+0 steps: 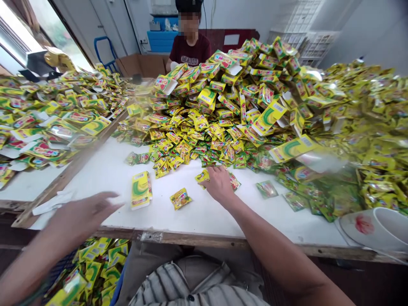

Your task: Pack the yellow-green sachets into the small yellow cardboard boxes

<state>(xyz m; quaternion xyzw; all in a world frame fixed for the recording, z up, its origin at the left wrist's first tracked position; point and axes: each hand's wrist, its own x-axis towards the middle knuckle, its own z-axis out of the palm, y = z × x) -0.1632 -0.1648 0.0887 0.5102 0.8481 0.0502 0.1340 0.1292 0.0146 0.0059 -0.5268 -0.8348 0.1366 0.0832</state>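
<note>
My right hand (219, 183) reaches to the front edge of a heap of small sachets. Its fingers curl down, with a yellow sachet (202, 176) at the thumb and a green and red sachet (235, 182) showing at its other side. Blurred by motion, my left hand (84, 209) hovers over the table's left front, fingers stretched to the right and nothing seen in them. Right of it lies a flat yellow box (140, 190) with a green banana-like print. A single yellow sachet (180, 199) rests on the white tabletop (210, 219) between the hands.
A tall pile of yellow boxes (207, 97) rises behind the sachets. More boxes (60, 119) lie beyond a wooden strip (86, 148) at left. A white mug (376, 229) stands front right. Below the table is a container of boxes (95, 267). A person (191, 46) sits opposite.
</note>
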